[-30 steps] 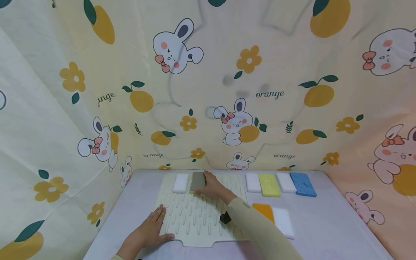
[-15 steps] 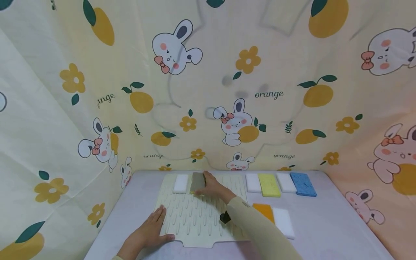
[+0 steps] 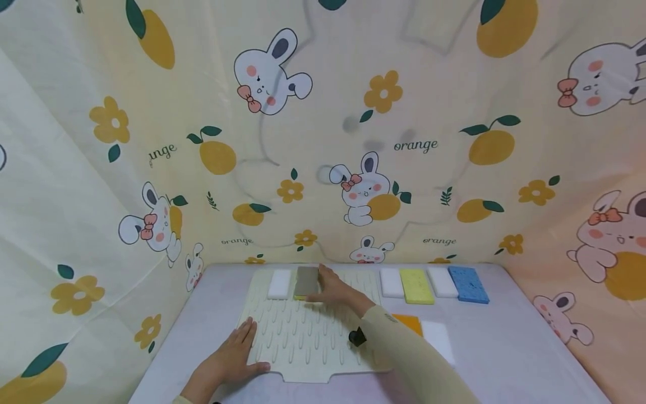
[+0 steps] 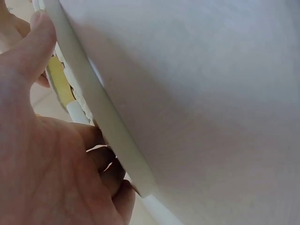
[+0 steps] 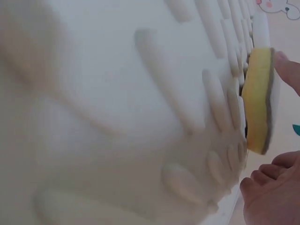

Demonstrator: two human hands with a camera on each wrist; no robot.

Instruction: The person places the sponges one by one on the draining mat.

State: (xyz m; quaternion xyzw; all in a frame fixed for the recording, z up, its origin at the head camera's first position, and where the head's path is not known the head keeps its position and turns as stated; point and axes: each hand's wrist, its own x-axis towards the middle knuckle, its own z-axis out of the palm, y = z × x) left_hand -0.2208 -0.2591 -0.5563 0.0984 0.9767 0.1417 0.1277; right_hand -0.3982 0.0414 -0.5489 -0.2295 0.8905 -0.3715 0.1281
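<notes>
A cream mat with raised ridges lies on the table. My left hand rests at its front left corner, fingers straight along the edge and thumb at the front. Near the mat's back, a yellow sponge with a grey scouring layer lies grey side up, beside a white sponge. My right hand is at the grey-topped sponge's right side, the thumb near its front edge. In the right wrist view, a gap shows between that yellow sponge and the loosely bent fingers.
Right of the mat stands a back row: a white sponge, a yellow one, another white one and a blue one. Nearer lie an orange sponge and a white one, partly behind my right sleeve. Patterned cloth surrounds the table.
My right hand and forearm have shifted slightly right, and more of the grey-topped sponge's right side shows. The sponge stays in place. My left hand has kept its place on the mat.
</notes>
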